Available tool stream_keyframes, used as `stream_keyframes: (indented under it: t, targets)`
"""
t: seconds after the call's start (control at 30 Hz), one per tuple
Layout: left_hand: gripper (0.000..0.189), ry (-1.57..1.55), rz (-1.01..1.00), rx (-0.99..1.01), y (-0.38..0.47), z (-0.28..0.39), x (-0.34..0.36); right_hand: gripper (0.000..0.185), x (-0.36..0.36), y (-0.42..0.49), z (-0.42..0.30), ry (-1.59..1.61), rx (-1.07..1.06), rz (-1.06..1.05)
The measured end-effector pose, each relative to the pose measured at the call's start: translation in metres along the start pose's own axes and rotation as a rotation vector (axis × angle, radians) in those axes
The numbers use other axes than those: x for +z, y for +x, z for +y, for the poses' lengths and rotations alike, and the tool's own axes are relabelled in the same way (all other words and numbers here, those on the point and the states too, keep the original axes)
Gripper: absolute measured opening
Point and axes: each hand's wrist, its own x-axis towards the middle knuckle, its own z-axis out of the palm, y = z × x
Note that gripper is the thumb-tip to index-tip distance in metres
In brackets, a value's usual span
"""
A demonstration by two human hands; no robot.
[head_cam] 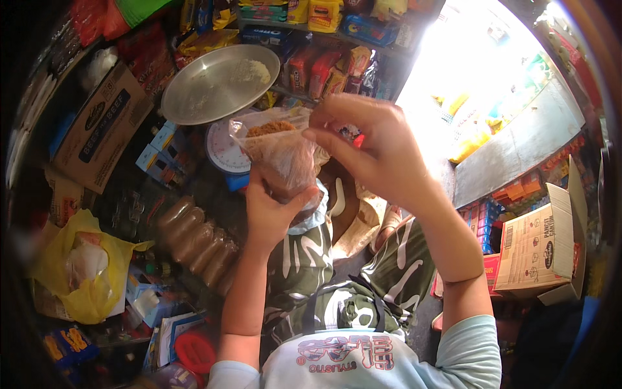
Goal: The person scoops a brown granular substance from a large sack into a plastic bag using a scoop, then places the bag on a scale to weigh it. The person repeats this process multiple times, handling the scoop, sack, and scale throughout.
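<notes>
A clear plastic bag [286,158] holding brown granules, which look like brown sugar, is held up in front of me. My left hand [274,209] grips it from below, thumb and fingers around its lower part. At the bag's upper edge, my right hand [374,141] pinches the plastic between thumb and fingers. Behind the bag, a dial scale [227,148] is partly hidden. Below it, between my legs, an open sack [362,226] contains more brown material and a white scoop handle [338,197]. Several filled bags [199,243] lie in a row left of my forearm.
A round metal tray [218,87] with pale powder residue sits beyond the scale. Shelves of packaged snacks [320,68] stand behind it. At left are a cardboard box [102,129] and a yellow plastic bag [85,272]; at right, an open carton [532,248] and a grey ledge [520,141].
</notes>
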Motion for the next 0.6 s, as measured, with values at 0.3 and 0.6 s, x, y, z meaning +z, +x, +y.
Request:
stream_keyframes:
  t: [0.3, 0.6]
  targets:
    - [0.065, 0.616, -0.059, 0.446, 0.023, 0.066, -0.013, 0.012, 0.009, -0.025, 0.024, -0.012, -0.037, -0.16]
    - [0.025, 0.977, -0.553, 0.381, 0.034, 0.129, -0.033, 0.015, 0.003, -0.023, 0.009, -0.058, 0.019, -0.355]
